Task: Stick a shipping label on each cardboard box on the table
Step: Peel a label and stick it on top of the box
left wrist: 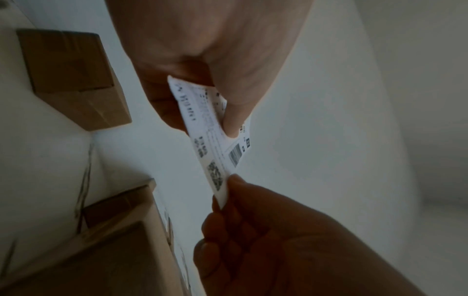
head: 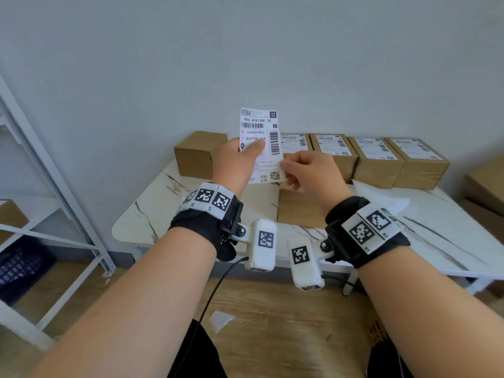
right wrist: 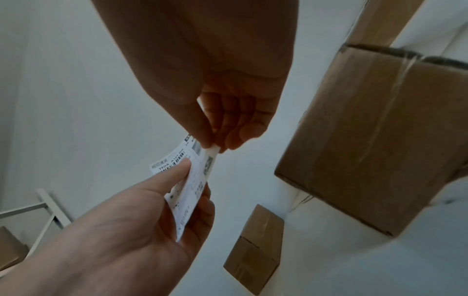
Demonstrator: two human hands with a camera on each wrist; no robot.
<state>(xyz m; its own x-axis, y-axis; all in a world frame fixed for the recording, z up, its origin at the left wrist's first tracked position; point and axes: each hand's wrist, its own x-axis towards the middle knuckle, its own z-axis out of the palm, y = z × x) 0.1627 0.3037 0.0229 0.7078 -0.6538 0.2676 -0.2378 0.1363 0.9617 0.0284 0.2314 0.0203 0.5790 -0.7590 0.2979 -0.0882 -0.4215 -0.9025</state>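
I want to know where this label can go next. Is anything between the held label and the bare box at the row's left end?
Nothing visible. Both hands hold the label in the air, and the bare box has its top uncovered.

Head view bright; wrist views dim, blurred.

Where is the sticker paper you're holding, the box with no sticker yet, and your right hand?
shipping label (head: 259, 126), head view, on its printed upper half.
unlabelled cardboard box (head: 200, 154), head view, on its bare front corner.
right hand (head: 313, 170), head view, on the back of the hand.
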